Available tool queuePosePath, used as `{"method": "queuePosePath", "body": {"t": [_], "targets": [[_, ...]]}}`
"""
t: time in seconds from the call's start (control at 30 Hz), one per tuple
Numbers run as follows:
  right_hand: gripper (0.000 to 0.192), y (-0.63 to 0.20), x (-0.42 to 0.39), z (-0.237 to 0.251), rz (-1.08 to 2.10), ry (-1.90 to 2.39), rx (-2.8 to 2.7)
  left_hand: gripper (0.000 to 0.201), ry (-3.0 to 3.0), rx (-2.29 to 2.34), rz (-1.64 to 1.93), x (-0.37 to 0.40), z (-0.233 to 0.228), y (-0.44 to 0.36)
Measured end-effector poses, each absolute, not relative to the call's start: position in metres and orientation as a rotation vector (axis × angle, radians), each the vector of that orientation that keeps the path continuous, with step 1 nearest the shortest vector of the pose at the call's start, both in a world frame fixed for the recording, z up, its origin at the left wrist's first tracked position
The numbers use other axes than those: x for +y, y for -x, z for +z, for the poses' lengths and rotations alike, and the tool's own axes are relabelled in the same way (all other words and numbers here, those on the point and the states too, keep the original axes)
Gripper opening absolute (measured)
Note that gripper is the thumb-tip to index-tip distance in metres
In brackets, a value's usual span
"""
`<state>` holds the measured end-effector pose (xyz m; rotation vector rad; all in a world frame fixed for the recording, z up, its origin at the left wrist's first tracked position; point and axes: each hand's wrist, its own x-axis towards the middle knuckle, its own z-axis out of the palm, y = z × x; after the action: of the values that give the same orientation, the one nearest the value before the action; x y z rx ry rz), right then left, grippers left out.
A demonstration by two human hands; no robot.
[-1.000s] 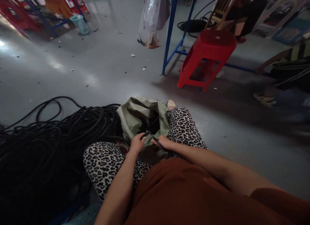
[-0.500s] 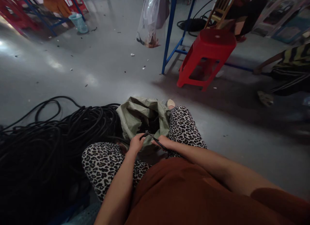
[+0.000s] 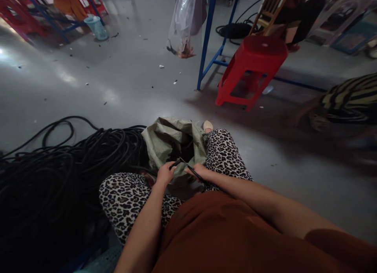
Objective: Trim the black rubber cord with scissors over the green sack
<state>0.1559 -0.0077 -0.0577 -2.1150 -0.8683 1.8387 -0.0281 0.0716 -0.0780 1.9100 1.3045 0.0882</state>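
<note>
Between my knees, in leopard-print trousers, my left hand (image 3: 165,174) grips the end of a black cable (image 3: 176,162). My right hand (image 3: 200,171) holds a thin black tool (image 3: 193,172) whose tip meets that cable end. Both hands hover over the open mouth of a green woven sack (image 3: 167,139) lying on the floor in front of me. A large tangled pile of black cable (image 3: 59,167) lies to my left, touching the sack.
A red plastic stool (image 3: 250,69) stands ahead on the grey floor beside a blue metal frame (image 3: 206,41) with a clear plastic bag (image 3: 184,22) hanging from it. Another person in striped clothing (image 3: 347,100) is at the right edge. A teal basket (image 3: 96,28) stands far left.
My hands have stayed nearly still over the sack. The person in striped clothing at the right has moved lower and further into view.
</note>
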Motion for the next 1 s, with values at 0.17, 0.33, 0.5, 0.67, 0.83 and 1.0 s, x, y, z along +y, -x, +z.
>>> {"method": "queuePosePath", "body": {"t": [0.17,0.33,0.5,0.67,0.83,1.0], "targets": [[0.051,-0.1535,-0.0033,-0.0542,1.871,2.112,-0.683,0.033,-1.921,1.360,0.056,0.0731,-0.0755,0.0270],[0.048,-0.1507,-0.0032,-0.0521,1.997,1.995,-0.584,0.035,-1.895,1.456,0.066,0.0742,-0.0746,0.0257],[0.045,-0.1483,-0.0045,-0.0532,2.055,1.908,-0.627,0.028,-1.899,1.445,0.103,0.0740,-0.0762,0.0262],[0.045,-0.1463,-0.0042,-0.0567,2.089,1.888,-0.590,0.026,-1.899,1.425,0.097,0.0729,-0.0748,0.0255],[0.046,-0.1465,-0.0060,-0.0556,2.083,1.818,-0.614,0.025,-1.894,1.403,0.103,0.0721,-0.0744,0.0246],[0.045,-0.1472,-0.0045,-0.0539,2.108,1.849,-0.602,0.025,-1.902,1.391,0.100,0.0711,-0.0724,0.0239]]}}
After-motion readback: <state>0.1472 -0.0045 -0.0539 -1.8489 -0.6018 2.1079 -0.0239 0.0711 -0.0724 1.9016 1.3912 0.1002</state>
